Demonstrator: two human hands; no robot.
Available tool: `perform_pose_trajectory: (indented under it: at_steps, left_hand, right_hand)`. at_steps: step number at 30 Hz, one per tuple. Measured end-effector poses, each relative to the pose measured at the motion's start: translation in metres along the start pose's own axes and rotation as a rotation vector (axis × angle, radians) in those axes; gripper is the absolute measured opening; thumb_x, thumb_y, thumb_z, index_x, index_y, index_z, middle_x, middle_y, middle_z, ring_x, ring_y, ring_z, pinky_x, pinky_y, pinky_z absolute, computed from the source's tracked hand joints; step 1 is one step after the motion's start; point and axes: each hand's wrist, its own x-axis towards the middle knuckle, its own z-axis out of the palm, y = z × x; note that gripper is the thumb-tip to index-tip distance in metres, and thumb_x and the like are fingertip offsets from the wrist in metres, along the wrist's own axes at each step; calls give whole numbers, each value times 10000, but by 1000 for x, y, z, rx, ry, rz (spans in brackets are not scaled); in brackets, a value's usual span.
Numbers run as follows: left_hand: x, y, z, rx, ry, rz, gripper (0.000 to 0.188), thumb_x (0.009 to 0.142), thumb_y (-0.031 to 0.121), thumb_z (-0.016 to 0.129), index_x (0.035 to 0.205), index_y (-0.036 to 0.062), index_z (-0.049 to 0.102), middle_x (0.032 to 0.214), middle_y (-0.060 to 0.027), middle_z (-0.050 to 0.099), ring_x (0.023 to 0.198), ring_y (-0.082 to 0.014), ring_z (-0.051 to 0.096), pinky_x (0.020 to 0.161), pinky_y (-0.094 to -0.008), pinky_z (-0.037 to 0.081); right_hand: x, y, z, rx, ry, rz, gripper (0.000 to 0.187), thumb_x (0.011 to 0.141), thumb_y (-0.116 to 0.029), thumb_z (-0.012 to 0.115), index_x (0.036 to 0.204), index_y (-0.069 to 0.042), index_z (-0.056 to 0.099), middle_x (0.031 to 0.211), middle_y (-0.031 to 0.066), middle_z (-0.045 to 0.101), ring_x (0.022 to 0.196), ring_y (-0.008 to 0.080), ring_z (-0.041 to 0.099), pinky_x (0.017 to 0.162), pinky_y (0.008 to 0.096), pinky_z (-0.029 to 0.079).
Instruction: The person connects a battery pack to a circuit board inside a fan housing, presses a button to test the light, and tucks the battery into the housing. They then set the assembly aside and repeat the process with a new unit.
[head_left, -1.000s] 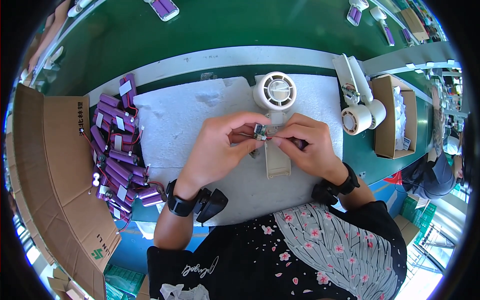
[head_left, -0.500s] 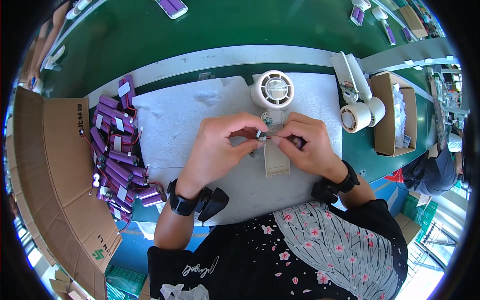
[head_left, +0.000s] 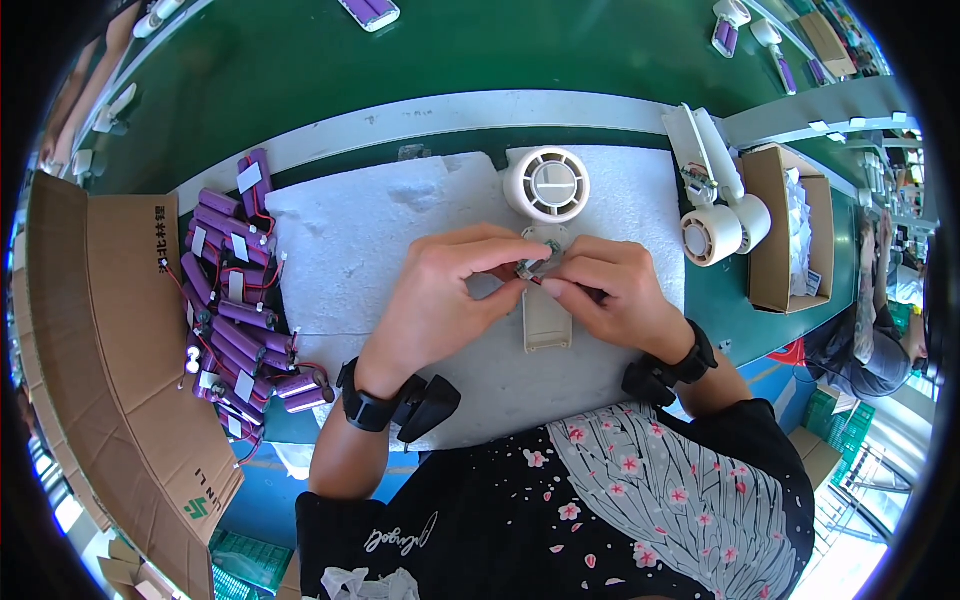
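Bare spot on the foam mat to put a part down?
Biggest: the foam mat between the batteries and left hand. Smaller: the patch above the right hand, between the centre fan and the fan pair. Crowded: mid-mat, both hands over the handle shell, and left, where batteries pile up.

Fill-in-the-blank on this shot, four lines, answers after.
1. The loose pile of battery cells is wrapped in ____ film.
2. That pile lies to the ____ of the white foam sheet.
3. A thin ____ wire shows between the fingertips of the left hand and the right hand.
4. Beside the small cardboard box lie ____ round white fan heads.

Missing words: purple; left; red; two.
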Motion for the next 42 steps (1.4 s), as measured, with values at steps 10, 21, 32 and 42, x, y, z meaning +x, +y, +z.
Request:
perform_pose_trajectory:
  at_steps: [10, 21, 32, 42]
  left_hand:
    - [0, 5, 4, 150, 45, 31, 410, 701, -92, 683, 1090, 36, 689, 960, -114, 689, 815, -210, 693, 741, -291, 561]
    - [0, -4, 3, 192, 88, 84, 291, 716, -56, 707, 993, 32, 724, 902, -98, 697, 741, -196, 691, 647, -276, 552]
    - [-2, -1, 3, 276, 91, 111, 261, 715, -39, 717, 964, 37, 735, 878, -94, 691, 708, -203, 676, 621, -272, 539]
    - [-4, -1, 9, 314, 127, 123, 254, 718, -36, 717, 961, 37, 737, 841, -81, 674, 685, -192, 664, 600, -272, 530]
  right_hand:
    - [4, -12, 10, -5, 184, 123, 352, 704, -40, 805, 1008, -55, 628, 853, 79, 616, 588, 141, 571, 513, 254, 452]
    - [2, -7, 11, -127, 201, 62, 394, 683, -46, 827, 1027, -42, 635, 904, 93, 638, 647, 140, 609, 532, 242, 481]
    - [5, -8, 10, -179, 213, 60, 394, 654, -67, 834, 1032, -85, 723, 867, 67, 651, 647, 137, 624, 539, 239, 509]
    - [4, -9, 10, -177, 219, 71, 379, 651, -64, 829, 1018, -94, 741, 839, 50, 654, 606, 109, 607, 505, 219, 493]
